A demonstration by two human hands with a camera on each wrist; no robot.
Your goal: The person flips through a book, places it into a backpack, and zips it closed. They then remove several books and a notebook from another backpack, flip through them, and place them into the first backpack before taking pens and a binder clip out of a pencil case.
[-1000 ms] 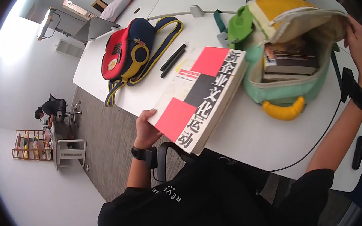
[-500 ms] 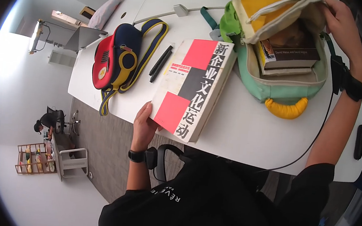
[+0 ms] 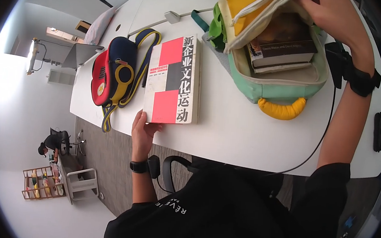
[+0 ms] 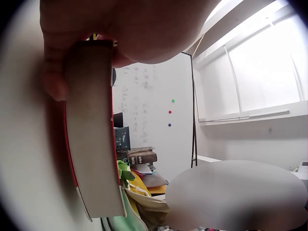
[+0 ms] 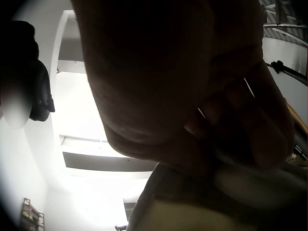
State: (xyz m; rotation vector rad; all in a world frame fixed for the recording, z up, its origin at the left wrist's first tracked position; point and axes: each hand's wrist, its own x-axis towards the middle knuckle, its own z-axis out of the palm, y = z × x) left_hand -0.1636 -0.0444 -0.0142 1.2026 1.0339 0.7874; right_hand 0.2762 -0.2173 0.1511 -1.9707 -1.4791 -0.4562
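My left hand grips a thick book by its near edge, thumb on one cover and fingers on the other in the left wrist view. The cover is white with pink and dark squares and large black Chinese characters. To its right lies an open mint-green and yellow backpack, a dark-covered book inside it. My right hand holds the backpack's lifted flap near its top right; its fingertips are partly hidden in the head view.
Left of the book sits a red and navy bag with a yellow-edged strap. A yellow banana-shaped handle sticks out at the backpack's front. A black cable runs from the right wrist over the white table. A black case lies far right.
The held book has moved left, away from the backpack, and turned straighter; it now covers most of the black pens. My right hand keeps hold of the flap. The head view has shifted.
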